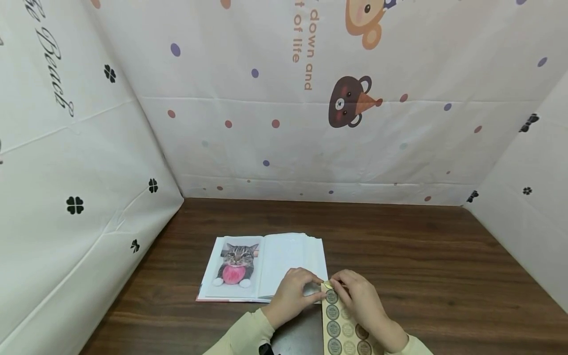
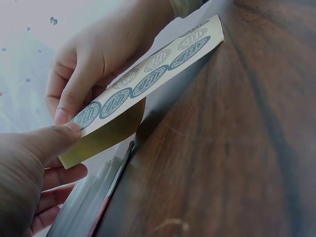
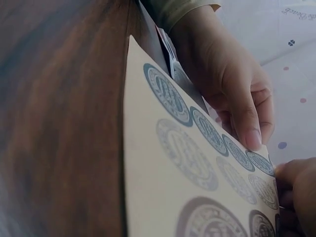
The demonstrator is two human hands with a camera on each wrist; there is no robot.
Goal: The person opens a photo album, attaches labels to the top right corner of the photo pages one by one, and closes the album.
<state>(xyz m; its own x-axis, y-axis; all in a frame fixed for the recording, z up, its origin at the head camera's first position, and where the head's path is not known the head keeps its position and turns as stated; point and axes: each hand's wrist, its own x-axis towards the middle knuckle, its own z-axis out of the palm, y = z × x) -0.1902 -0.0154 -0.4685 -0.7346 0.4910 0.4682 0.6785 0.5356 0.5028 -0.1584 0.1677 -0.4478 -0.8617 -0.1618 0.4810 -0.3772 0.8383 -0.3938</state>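
Nearest me, between five and six o'clock, is the pale sheet [image 1: 340, 321] of round stickers [image 1: 334, 329], tilted over the brown table [image 1: 399, 241]. At its eleven o'clock corner both hands meet: my left hand [image 1: 294, 295] pinches it, thumb on top and fingers beneath, and my right hand [image 1: 366, 301] pinches just beside, fingers narrow. Toward ten o'clock from the sheet lies the open book [image 1: 280, 264], a cat picture [image 1: 235, 265] on its left page.
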